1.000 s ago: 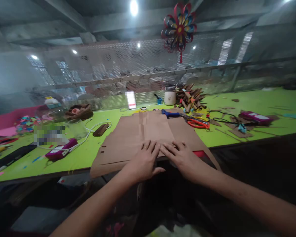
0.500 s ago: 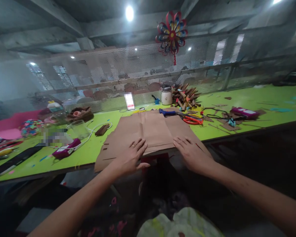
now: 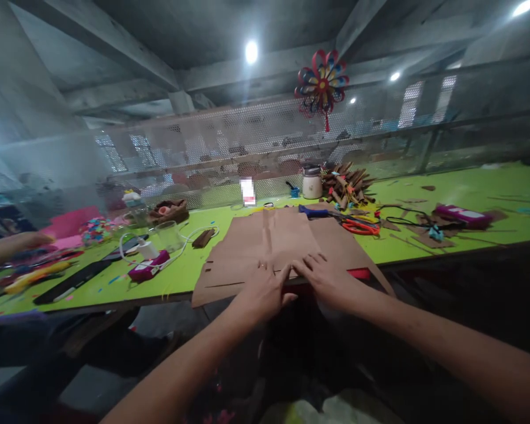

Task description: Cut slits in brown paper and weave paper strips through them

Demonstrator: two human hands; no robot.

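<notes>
A large brown cardboard sheet [image 3: 269, 238] lies flat on the green table [image 3: 446, 235], its near edge hanging a little over the table's front. My left hand [image 3: 265, 288] presses flat on the sheet's near edge with fingers stretched out and a ring showing. Beside it, my right hand [image 3: 324, 280] lies flat on the same edge, fingers spread. The two hands nearly touch at the middle of the sheet. Neither hand holds anything.
Orange scissors [image 3: 357, 227] and a blue-handled tool [image 3: 315, 211] lie beyond the sheet. A white jar [image 3: 311, 184] and a pile of brown rolls [image 3: 347, 182] stand at the back. A magenta device [image 3: 149, 266] with white cable lies left. Another person's hand [image 3: 26, 241] rests far left.
My hands have come back together at the middle of the sheet's near edge after being spread apart half a second ago. The view has tilted up and turned left.
</notes>
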